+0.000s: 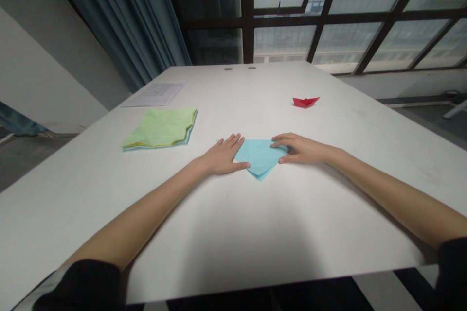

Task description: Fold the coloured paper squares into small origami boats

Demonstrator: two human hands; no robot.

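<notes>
A light blue sheet of paper (260, 154), folded into a triangle, lies on the white table with its point toward me. Near that point two layers show, slightly offset. My left hand (226, 155) rests flat on the triangle's left part, fingers spread and thumb stretched along its lower left edge. On the right corner is my right hand (296, 147), its fingers apart and slightly curved, fingertips touching the paper and thumb at the lower right edge. Both hands cover the side corners of the triangle.
Left of my hands lies a stack of green, yellow and blue paper sheets (160, 128). Behind it is a printed page (155, 94). A red folded paper boat (305, 102) stands at the back right. The white table (233, 233) reaches toward the windows.
</notes>
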